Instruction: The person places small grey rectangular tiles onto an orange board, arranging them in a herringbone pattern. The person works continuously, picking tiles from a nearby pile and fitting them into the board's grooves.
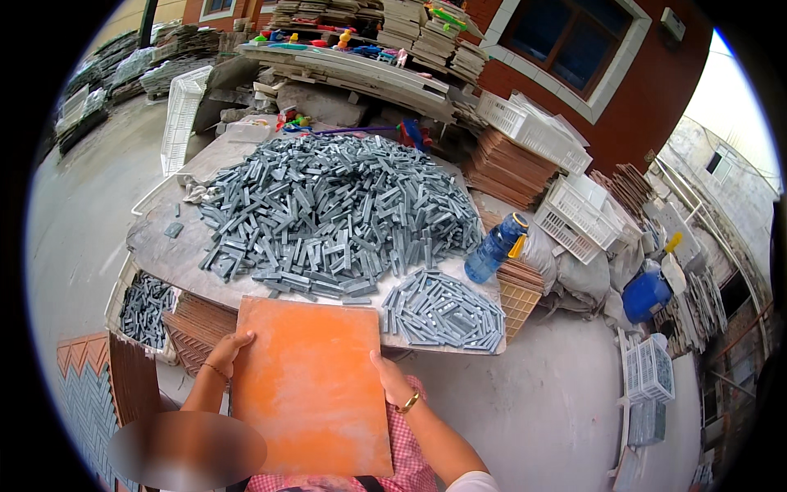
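A flat orange board (311,385) is held in front of my body, its far edge at the near side of the table (184,234). My left hand (229,351) grips its left edge, thumb lying on top. On the opposite edge, my right hand (392,382) holds it the same way, thumb up and fingers hidden underneath. Beyond the board, a large heap of grey stone strips (328,205) covers much of the table. A smaller, flatter pile of strips (443,310) lies at the table's near right corner, beside a blue water bottle (494,248).
Below the table's left side stand a crate of strips (147,310) and stacked brown boards (197,321). Panels with herringbone strips (90,394) lie at the lower left. White crates (574,217) and more stacked boards (508,168) stand at the right. Colourful toys (344,39) sit on a far shelf.
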